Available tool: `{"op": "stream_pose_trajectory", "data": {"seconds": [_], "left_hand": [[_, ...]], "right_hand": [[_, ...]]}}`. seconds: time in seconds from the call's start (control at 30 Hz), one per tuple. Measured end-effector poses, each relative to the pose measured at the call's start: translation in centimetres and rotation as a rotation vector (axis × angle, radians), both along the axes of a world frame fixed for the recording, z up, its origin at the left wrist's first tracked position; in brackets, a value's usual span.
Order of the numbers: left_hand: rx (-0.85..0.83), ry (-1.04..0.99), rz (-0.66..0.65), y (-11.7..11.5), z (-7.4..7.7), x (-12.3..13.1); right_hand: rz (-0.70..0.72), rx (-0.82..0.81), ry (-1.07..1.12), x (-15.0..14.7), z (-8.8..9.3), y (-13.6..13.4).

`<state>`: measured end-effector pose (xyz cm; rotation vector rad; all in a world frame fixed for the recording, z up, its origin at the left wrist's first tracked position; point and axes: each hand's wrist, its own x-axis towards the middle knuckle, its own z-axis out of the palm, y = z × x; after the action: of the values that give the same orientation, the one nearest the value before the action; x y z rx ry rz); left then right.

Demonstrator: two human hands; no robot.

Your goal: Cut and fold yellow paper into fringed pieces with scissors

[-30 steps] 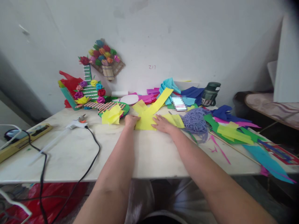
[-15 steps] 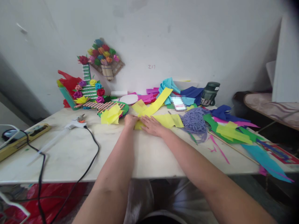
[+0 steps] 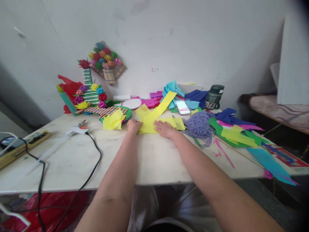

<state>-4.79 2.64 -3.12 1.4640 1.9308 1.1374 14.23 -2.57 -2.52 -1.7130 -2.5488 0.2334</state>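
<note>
Yellow crepe paper [image 3: 147, 127] lies across the middle of the table, with a longer yellow strip [image 3: 164, 104] slanting up and away from it. At its left edge my left hand [image 3: 134, 126] is closed, the fingers curled on the paper's border. My right hand [image 3: 165, 129] rests flat on the same paper, palm down with the fingers stretched out toward the left. Crumpled yellow paper petals [image 3: 113, 120] sit just left of my left hand, on a guitar-shaped craft piece [image 3: 102, 111]. Purple yarn [image 3: 199, 125] lies in a tangle right of my right hand.
A glue gun [image 3: 77, 129] with a black cable lies on the left, near a yellow power strip [image 3: 36, 140]. A dark bottle [image 3: 214, 96], a phone [image 3: 183, 108] and blue paper [image 3: 196, 96] stand or lie behind. A thin stick [image 3: 238, 150] and paper scraps cover the right side.
My right hand has slid right across the yellow paper, away from my left hand, baring more of its surface. My left hand stays at the left edge.
</note>
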Motion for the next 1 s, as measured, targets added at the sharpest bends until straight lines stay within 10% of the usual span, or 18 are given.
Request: {"op": "stream_pose_trajectory", "data": {"seconds": [1.0], "left_hand": [[-0.062, -0.019, -0.061, -0.01, 0.13, -0.13]], "right_hand": [[-0.067, 0.006, -0.059, 0.76, -0.19, 0.33]]}}
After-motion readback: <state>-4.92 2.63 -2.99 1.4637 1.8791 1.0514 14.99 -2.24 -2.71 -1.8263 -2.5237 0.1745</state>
